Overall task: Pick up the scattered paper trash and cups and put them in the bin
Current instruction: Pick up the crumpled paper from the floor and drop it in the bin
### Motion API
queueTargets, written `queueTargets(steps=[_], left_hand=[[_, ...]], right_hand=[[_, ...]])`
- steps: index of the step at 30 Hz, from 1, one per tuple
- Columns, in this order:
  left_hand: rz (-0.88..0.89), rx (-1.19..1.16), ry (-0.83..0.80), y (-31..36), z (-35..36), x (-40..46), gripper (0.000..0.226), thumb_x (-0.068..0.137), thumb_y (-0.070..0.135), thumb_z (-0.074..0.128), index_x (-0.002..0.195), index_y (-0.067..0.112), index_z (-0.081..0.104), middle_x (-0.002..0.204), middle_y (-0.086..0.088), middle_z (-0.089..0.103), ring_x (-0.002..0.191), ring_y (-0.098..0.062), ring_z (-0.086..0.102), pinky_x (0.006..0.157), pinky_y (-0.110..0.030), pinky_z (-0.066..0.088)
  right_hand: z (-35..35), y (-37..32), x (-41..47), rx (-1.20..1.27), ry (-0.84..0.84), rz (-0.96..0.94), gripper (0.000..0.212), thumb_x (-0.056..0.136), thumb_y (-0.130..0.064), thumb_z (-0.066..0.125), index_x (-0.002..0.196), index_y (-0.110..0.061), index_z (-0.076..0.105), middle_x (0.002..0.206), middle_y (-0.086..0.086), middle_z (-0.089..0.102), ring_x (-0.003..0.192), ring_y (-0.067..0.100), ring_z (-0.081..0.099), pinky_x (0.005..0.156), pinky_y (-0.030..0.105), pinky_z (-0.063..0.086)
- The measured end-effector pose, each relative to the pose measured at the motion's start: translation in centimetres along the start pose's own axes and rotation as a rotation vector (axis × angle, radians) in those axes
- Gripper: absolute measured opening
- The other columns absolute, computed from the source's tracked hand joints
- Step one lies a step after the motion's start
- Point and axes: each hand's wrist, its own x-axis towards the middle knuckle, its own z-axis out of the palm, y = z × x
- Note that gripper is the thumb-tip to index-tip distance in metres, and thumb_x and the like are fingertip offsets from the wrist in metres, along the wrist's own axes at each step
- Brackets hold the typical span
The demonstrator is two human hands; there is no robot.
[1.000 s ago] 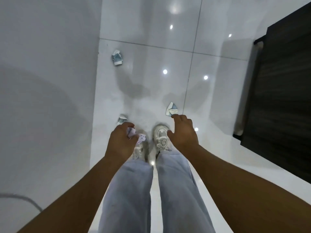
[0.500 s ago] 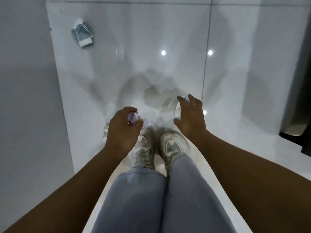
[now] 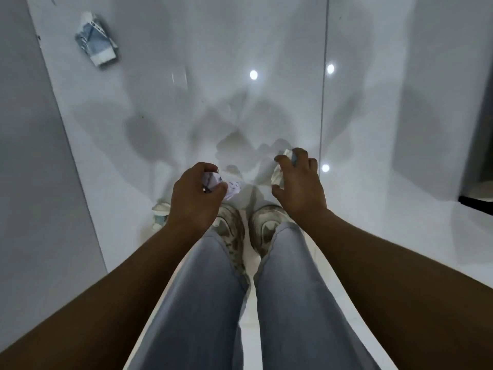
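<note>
Your right hand [image 3: 300,182] is curled round a crumpled cup [image 3: 278,174] just above the floor [image 3: 266,102]; close thumb and fingers fully before you lift; your left hand [image 3: 196,193] grips a wad of paper [image 3: 229,186]; the cup's long axis runs roughly away from you, though which end is the mouth I cannot tell.

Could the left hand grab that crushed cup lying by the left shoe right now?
Probably not yet. The left hand already grips a crumpled paper, so its fingers are full. The crushed cup lies just beside it on the floor, nothing covering it.
</note>
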Motion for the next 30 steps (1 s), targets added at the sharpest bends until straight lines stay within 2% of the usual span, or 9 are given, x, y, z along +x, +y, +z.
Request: queueTargets(steps=[5,10,13,16,18,19,21,24,30], left_hand=[[0.038,0.03,-0.011,4.5,-4.4,-5.2,0.027,0.083,0.013,0.067,0.11,0.01,0.061,0.102,-0.004,0.066,0.092,-0.018,0.06,0.09,-0.03,0.049],[0.121,0.137,-0.031,12.0,-10.9,-12.9,0.027,0.083,0.01,0.067,0.11,0.009,0.062,0.102,-0.005,0.064,0.093,-0.019,0.058,0.082,-0.026,0.043],[0.218,0.242,-0.095,17.4,-14.8,-18.0,0.026,0.082,0.012,0.066,0.107,0.01,0.062,0.101,-0.004,0.062,0.092,-0.017,0.056,0.078,-0.023,0.037],[0.361,0.348,-0.198,23.1,-17.7,-23.6,0.019,0.081,0.013,0.067,0.098,0.011,0.06,0.091,-0.003,0.06,0.085,-0.018,0.059,0.076,-0.02,0.041],[0.467,0.394,-0.206,26.0,-18.6,-26.8,0.011,0.081,0.008,0.065,0.09,0.007,0.06,0.08,-0.002,0.057,0.073,-0.01,0.061,0.064,-0.009,0.039],[0.51,0.412,-0.212,27.4,-18.9,-28.5,0.01,0.081,0.006,0.063,0.09,0.005,0.06,0.078,-0.001,0.055,0.071,-0.007,0.06,0.061,-0.009,0.038],[0.568,0.458,-0.247,29.3,-19.0,-31.7,0.014,0.083,0.006,0.06,0.098,0.005,0.059,0.087,-0.004,0.057,0.082,-0.015,0.063,0.067,-0.015,0.042],[0.665,0.593,-0.319,30.9,-18.9,-36.1,0.024,0.086,0.01,0.057,0.11,0.009,0.057,0.103,-0.009,0.058,0.096,-0.024,0.062,0.085,-0.034,0.049],[0.894,0.878,-0.453,31.9,-18.1,-46.7,0.022,0.087,0.012,0.054,0.109,0.009,0.055,0.107,-0.01,0.053,0.099,-0.026,0.056,0.083,-0.039,0.05]], right_hand=[[-7.0,-2.8,-6.3,0.126,-0.062,0.026,0.052,0.086,-0.026,0.063,0.135,-0.023,0.046,0.144,0.006,0.03,0.123,0.028,0.036,0.089,0.038,0.05],[-18.3,-6.2,-15.3,0.216,-0.081,0.048,0.052,0.089,-0.026,0.058,0.139,-0.024,0.044,0.146,0.005,0.032,0.126,0.027,0.036,0.097,0.037,0.045],[-25.8,-7.7,-20.8,0.292,-0.053,0.046,0.052,0.089,-0.028,0.058,0.139,-0.024,0.044,0.143,0.005,0.035,0.124,0.026,0.037,0.097,0.038,0.044],[-32.9,-8.6,-26.2,0.321,0.018,0.059,0.054,0.088,-0.029,0.06,0.139,-0.025,0.045,0.144,0.005,0.037,0.125,0.026,0.038,0.097,0.036,0.045],[-36.2,-8.6,-29.4,0.308,0.085,0.066,0.055,0.086,-0.03,0.062,0.138,-0.025,0.046,0.143,0.006,0.038,0.124,0.027,0.04,0.094,0.036,0.045],[-37.4,-8.4,-31.4,0.301,0.121,0.08,0.054,0.086,-0.031,0.062,0.138,-0.025,0.047,0.141,0.006,0.04,0.123,0.027,0.041,0.092,0.035,0.046],[-39.1,-7.8,-35.1,0.298,0.17,0.137,0.053,0.086,-0.033,0.062,0.136,-0.026,0.047,0.138,0.005,0.042,0.12,0.025,0.042,0.089,0.035,0.048],[-39.9,-7.2,-40.9,0.307,0.23,0.238,0.053,0.085,-0.036,0.063,0.135,-0.027,0.047,0.138,0.004,0.043,0.12,0.024,0.043,0.088,0.033,0.048],[-39.0,-6.1,-53.8,0.447,0.247,0.463,0.053,0.083,-0.033,0.063,0.134,-0.027,0.049,0.128,0.003,0.048,0.114,0.024,0.045,0.084,0.033,0.049]])
